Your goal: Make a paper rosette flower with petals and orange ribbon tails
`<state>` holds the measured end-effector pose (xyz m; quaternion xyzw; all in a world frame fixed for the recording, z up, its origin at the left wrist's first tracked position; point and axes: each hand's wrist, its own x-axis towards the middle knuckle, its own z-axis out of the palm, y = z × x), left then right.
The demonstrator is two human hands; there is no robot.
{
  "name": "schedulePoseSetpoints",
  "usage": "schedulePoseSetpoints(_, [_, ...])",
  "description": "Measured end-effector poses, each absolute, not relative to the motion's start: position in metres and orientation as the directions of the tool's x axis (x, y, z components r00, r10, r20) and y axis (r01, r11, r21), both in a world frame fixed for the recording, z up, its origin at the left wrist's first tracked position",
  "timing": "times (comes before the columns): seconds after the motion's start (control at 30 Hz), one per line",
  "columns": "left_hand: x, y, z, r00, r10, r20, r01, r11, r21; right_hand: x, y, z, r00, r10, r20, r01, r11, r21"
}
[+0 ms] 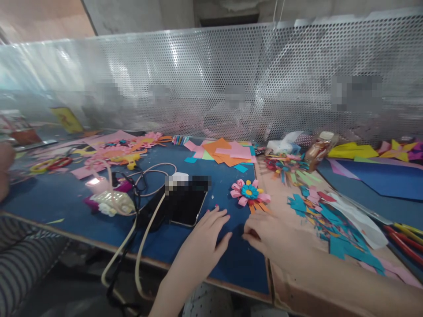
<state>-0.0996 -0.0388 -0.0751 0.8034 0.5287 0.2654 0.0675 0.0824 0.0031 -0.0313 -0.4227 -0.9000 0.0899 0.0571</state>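
A handmade paper flower [250, 191] lies on the blue tabletop, with pink loops, yellow bits, a turquoise centre and orange strips [261, 207] below it. My left hand [211, 233] rests on the table to the left of the flower, palm down. Its fingers are stretched out and nothing is in them. Just below the orange strips is my right hand [269, 233], its fingers curled in toward the thumb. Whatever lies inside those fingers, if anything, is hidden. A black phone [188, 207] lies beyond my left fingertips, partly pixelated.
Cables [142, 246] run over the table's front edge beside a pearly hair clip [115, 202]. Coloured paper sheets [224, 152] lie behind the flower. Paper scraps [330, 220], a glue bottle [319, 147] and red-handled scissors [405, 242] are rightward. A perforated metal screen [214, 75] stands behind.
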Motion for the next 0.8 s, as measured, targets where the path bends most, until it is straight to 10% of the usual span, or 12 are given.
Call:
schedulePoseSetpoints(0.2, [-0.099, -0.040, -0.074, 0.287, 0.877, 0.385, 0.810, -0.437, 0.391, 0.087, 0.008, -0.029, -0.707, 0.707, 0.011, 0.673, 0.677, -0.297])
schedulePoseSetpoints(0.53, [-0.100, -0.039, -0.076, 0.293, 0.874, 0.388, 0.808, -0.443, 0.388, 0.076, 0.001, -0.024, -0.802, 0.597, 0.006, 0.597, 0.802, 0.003])
schedulePoseSetpoints(0.8, [-0.099, -0.039, -0.074, 0.288, 0.876, 0.387, 0.799, -0.443, 0.407, 0.100, 0.011, -0.015, -0.841, 0.541, 0.011, 0.512, 0.802, -0.308])
